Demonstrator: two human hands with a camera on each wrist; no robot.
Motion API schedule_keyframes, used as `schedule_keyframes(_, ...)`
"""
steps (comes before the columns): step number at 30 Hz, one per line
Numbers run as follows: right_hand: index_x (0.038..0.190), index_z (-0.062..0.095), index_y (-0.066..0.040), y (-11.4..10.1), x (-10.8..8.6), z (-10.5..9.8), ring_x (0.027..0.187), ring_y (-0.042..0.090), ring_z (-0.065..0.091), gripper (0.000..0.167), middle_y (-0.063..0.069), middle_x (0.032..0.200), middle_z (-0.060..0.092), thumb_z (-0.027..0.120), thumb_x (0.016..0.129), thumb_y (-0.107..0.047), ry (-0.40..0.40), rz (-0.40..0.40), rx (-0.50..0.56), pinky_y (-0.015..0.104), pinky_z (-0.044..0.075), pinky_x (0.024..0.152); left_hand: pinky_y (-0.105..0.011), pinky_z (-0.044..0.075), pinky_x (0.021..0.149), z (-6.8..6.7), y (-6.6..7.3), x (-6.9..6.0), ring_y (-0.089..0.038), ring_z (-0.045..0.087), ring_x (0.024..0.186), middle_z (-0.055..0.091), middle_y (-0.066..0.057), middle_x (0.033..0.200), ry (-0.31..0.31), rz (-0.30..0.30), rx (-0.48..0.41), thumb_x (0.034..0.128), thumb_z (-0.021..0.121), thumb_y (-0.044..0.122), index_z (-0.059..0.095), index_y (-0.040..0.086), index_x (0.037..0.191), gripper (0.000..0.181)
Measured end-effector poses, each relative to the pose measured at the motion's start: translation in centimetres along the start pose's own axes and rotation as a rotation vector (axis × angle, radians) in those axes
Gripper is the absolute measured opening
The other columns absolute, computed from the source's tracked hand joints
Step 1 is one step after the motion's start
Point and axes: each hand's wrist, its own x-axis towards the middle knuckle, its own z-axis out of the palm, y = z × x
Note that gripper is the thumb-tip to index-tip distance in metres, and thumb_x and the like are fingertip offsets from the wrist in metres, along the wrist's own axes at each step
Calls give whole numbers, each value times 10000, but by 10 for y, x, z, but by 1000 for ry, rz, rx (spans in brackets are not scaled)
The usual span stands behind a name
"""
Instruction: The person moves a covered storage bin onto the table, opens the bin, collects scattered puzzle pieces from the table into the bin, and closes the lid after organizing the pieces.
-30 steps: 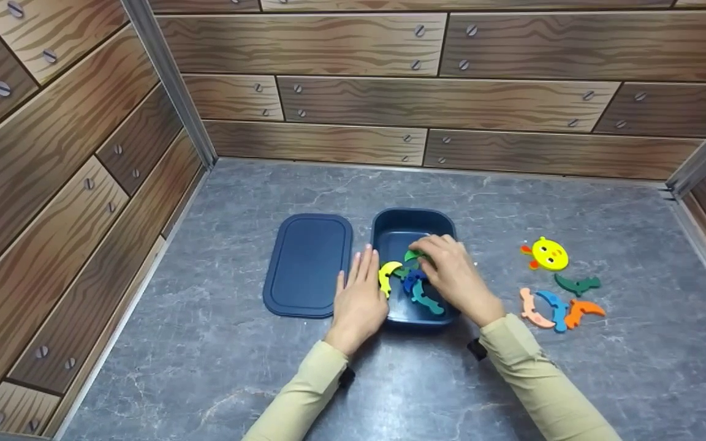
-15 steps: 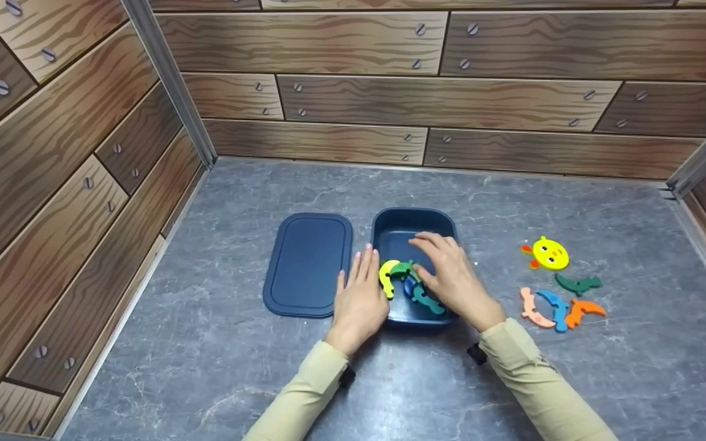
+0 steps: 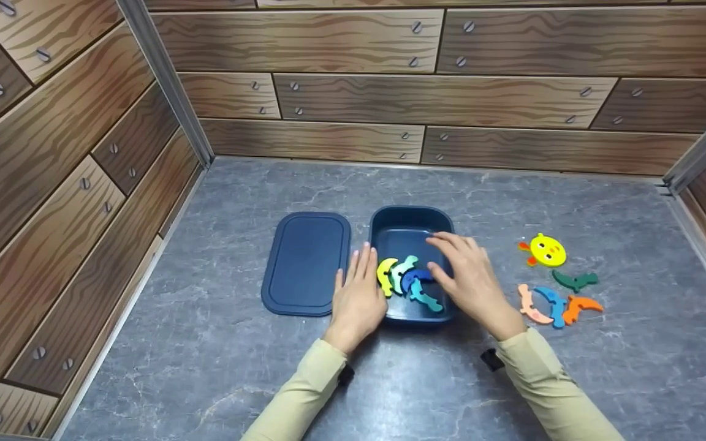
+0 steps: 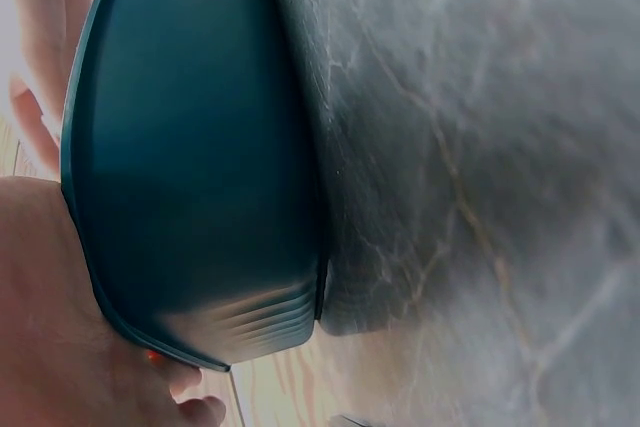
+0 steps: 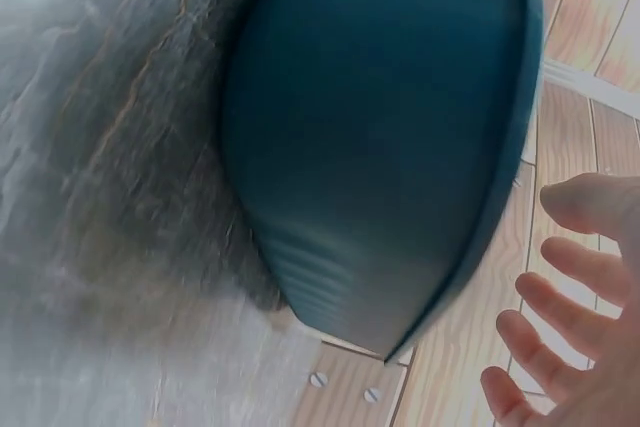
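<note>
The right hand [image 3: 472, 278] has just let go: a second ago it pinches a bright green piece over the deep dark-blue plastic box [image 3: 414, 217], and now its fingers are spread, holding nothing, and drawn back to the box's right rim. That piece has probably joined those inside, perhaps as the pale mint, curved, hard-looking piece [image 3: 396, 278], though glare makes its colour uncertain; for the work in hand, the release seems finished and the right hand free. The left hand [image 3: 356, 300] stays along the box's left side, fingers straight and together, grasping nothing. Four pieces show in the near half of the box: besides the mint one, a yellow crescent piece [image 3: 382, 277], a dark-blue curved piece [image 3: 411, 280] and a teal crocodile-like piece [image 3: 429, 302]; whether another lies beneath cannot be told. Well to the right of the box lie five more: one round yellow chick-faced piece with orange feet [image 3: 549, 251], one dark-green curved piece [image 3: 573, 283], one peach crescent piece [image 3: 527, 305], one blue curved piece [image 3: 556, 306] and one orange curved piece [image 3: 574, 304]. One flat dark-blue lid with rounded corners [image 3: 307, 263] lies just left of the box
</note>
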Motion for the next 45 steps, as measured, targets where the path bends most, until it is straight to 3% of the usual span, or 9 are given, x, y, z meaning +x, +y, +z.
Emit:
schedule_keyframes(9,1302,623,-67,11,-15,-18,1144,341,498,408,121,1320,576,706,914,-160,48,49,-34,537,391,875,-527,139,1171,-1,0,-2,-220,95,1497,77,11,1647,13,9,-22,976,438,179,190,123,1584,660)
schedule_keyframes(17,1272,641,-47,27,-30,-31,1084,370,521,407,144,1294,594,736,878,-80,98,28,-55,544,397,852,-524,139,1172,0,1,-1,-217,91,1498,74,17,1646,11,9,-22,983,425,179,189,126,1585,648)
schedule_keyframes(24,1255,637,-3,40,-45,-39,1113,409,519,405,189,1273,598,726,860,-2,137,37,-50,572,374,909,-518,123,1176,1,0,-2,-210,69,1500,53,25,1648,-2,3,-30,981,422,185,164,134,1588,661)
schedule_keyframes(29,1241,638,13,48,-57,-44,1093,403,521,394,187,1260,603,717,855,31,157,51,-42,544,378,841,-524,132,1174,1,-1,-1,-212,79,1499,61,22,1647,7,6,-31,990,408,185,177,128,1586,641)
schedule_keyframes(38,1233,639,12,58,-73,-51,1108,437,508,358,200,1258,601,686,878,24,157,106,-63,610,374,858,-529,135,1172,-1,0,1,-220,92,1498,77,10,1647,14,12,-25,982,408,174,189,122,1584,643)
schedule_keyframes(45,1223,644,12,65,-83,-53,1057,434,526,354,213,1257,606,672,872,49,159,137,-82,585,382,831,-519,108,1178,-3,0,-1,-217,64,1499,30,27,1645,-6,0,-29,980,430,182,161,129,1587,666)
